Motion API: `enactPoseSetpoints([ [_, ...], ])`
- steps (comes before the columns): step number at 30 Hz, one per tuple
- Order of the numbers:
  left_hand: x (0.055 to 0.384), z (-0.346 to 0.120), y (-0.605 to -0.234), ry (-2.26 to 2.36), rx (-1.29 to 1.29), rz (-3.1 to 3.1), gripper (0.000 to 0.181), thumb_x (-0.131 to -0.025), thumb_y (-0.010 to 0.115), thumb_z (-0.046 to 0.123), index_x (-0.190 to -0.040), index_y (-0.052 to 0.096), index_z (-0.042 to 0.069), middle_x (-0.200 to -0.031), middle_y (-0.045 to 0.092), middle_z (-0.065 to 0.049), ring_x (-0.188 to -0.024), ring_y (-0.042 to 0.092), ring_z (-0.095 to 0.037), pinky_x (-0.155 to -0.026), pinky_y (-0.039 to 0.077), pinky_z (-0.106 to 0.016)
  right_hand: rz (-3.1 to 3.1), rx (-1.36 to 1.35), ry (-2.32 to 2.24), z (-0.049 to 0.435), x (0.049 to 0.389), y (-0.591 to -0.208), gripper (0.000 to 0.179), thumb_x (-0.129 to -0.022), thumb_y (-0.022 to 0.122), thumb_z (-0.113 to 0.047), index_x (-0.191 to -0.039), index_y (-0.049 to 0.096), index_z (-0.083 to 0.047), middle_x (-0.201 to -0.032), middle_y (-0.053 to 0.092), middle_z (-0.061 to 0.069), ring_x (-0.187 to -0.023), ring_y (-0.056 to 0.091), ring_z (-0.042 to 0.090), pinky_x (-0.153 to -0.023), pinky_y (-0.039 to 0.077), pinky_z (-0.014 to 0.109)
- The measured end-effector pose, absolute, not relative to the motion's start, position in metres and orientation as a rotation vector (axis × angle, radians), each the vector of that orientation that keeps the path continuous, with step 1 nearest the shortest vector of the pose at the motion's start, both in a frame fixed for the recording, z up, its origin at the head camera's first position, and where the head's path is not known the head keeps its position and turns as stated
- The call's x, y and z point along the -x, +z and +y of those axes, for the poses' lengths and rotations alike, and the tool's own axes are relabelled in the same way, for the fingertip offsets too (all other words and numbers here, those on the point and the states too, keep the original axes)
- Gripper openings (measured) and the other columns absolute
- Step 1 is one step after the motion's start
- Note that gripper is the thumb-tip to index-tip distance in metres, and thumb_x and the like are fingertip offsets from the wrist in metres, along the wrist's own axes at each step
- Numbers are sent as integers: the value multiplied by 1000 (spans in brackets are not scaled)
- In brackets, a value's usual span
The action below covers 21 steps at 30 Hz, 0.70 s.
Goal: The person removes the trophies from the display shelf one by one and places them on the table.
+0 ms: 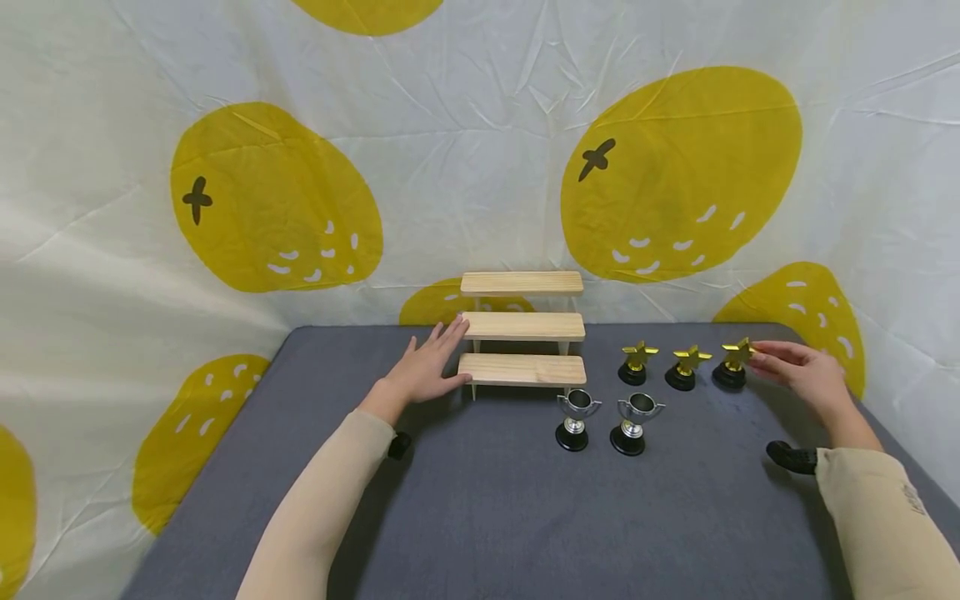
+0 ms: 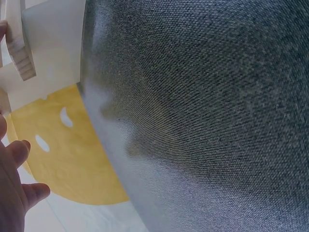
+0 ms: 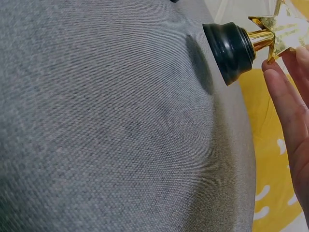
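My right hand (image 1: 806, 377) pinches the star of a gold star trophy (image 1: 733, 365) between thumb and fingers. In the right wrist view its black base (image 3: 231, 52) hangs a little above the cloth, apart from its shadow. Two more star trophies, a middle one (image 1: 686, 367) and a left one (image 1: 636, 363), stand to its left. My left hand (image 1: 422, 371) lies with fingers extended at the left end of a three-tier wooden stand (image 1: 522, 325). Its fingertips touch the middle step, and the thumb reaches the lowest step (image 1: 525, 369).
Two silver cup trophies with black bases, a left one (image 1: 574, 421) and a right one (image 1: 632, 425), stand in front of the stand's right side. A dark grey cloth (image 1: 562, 525) covers the table. Behind it hangs a white curtain (image 1: 480, 192) with yellow fruit shapes.
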<state>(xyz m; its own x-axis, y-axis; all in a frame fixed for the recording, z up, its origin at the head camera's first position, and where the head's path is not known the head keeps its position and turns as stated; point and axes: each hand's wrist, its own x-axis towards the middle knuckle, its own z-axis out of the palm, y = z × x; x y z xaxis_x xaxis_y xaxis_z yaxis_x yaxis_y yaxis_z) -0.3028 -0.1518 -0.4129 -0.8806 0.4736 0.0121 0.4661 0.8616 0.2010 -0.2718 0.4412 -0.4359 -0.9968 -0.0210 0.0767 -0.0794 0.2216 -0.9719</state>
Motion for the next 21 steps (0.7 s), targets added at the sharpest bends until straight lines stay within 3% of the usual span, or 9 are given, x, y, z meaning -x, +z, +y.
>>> enactPoseSetpoints([
  [12,302,-152,-412,301,-752,3002,94,-101,56,58,-167,-2,24,-172,-4,3,-157,5,-32,-117,7,-70,-2509,-134,1847,443,272,-441,19,-104,61,-13,-113,77,-21,-95,74,-18,-84,72,1,-72,53,11],
  [21,303,-152,-412,295,-759,3000,94,-101,56,58,-167,-2,24,-172,-4,3,-156,7,-34,-117,7,-70,-2504,-78,1870,442,272,-445,18,-103,63,-15,-110,77,-23,-94,73,-19,-83,73,1,-71,54,13],
])
